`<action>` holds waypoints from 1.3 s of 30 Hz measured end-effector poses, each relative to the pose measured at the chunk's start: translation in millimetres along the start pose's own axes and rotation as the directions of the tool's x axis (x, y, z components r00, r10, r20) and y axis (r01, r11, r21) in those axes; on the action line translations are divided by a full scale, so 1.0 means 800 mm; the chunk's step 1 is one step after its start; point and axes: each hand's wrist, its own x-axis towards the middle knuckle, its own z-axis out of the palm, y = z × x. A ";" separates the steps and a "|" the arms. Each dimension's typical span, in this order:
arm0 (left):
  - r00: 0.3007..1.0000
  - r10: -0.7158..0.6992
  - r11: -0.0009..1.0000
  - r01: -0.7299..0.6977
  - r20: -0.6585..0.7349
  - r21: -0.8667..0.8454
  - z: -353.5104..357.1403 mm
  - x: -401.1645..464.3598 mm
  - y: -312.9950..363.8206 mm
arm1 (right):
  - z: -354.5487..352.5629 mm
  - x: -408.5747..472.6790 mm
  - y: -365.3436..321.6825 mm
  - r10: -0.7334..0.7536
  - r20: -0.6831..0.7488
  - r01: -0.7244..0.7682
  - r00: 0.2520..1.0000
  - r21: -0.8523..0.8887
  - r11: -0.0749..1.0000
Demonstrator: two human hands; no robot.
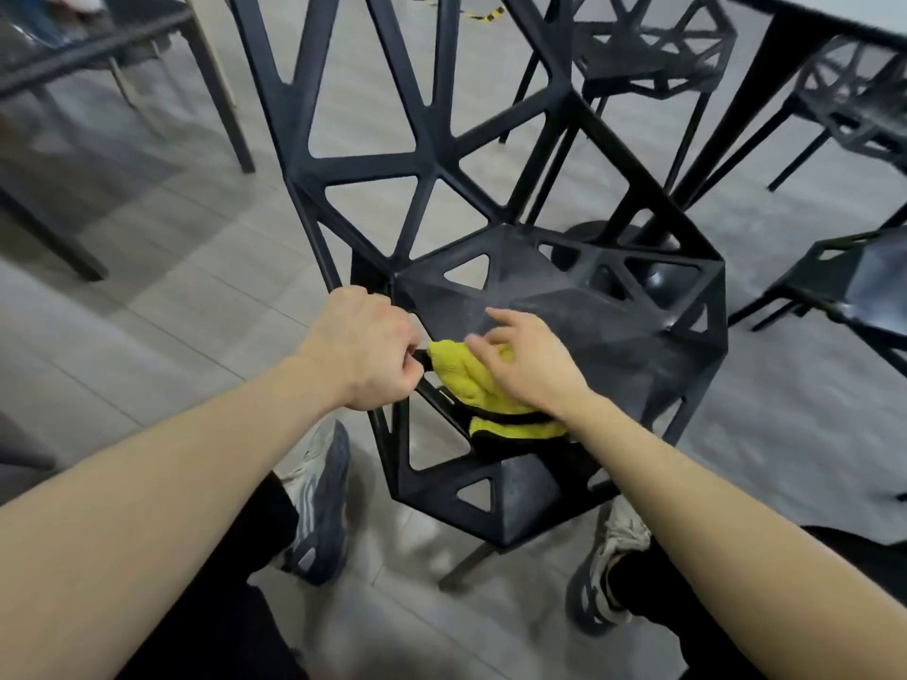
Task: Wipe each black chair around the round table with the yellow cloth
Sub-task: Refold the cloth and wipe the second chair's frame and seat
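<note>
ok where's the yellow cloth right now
In the head view, the yellow cloth lies on the near chair's seat edge, under the right hand, beside the left hand.

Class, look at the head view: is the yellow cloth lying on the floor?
No, the yellow cloth lies on the black chair seat edge, under the right hand, well above the floor.

A black chair (554,306) of open triangular lattice is standing on the floor, its angular seat facing up. A crumpled yellow cloth (464,373) is lying against the seat's near-left edge, draping over a frame bar. More black chairs (648,51) are standing around the round table (834,12) at upper right.
</note>
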 end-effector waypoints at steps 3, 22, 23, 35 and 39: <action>1.000 0.011 0.999 -0.010 -0.003 0.050 -0.001 -0.001 0.002 | -0.027 0.054 0.006 0.105 0.037 -0.101 0.994 -0.101 0.990; 1.000 0.005 0.998 -0.006 0.013 0.057 0.000 0.001 -0.002 | -0.174 -0.006 -0.010 -0.011 0.061 0.031 0.998 -0.342 0.939; 1.000 -0.002 0.999 0.001 0.022 0.048 0.001 0.002 -0.002 | -0.172 0.005 0.002 0.039 0.039 -0.020 0.998 -0.405 0.914; 0.960 0.171 0.985 -0.173 0.222 -0.011 -0.019 0.009 -0.020 | 0.044 -0.076 0.012 -0.184 0.394 0.300 0.901 -0.255 0.919; 0.942 0.201 0.971 -0.228 0.269 0.074 -0.029 0.020 -0.066 | 0.002 -0.043 0.029 -0.359 0.453 0.507 0.816 -0.263 0.821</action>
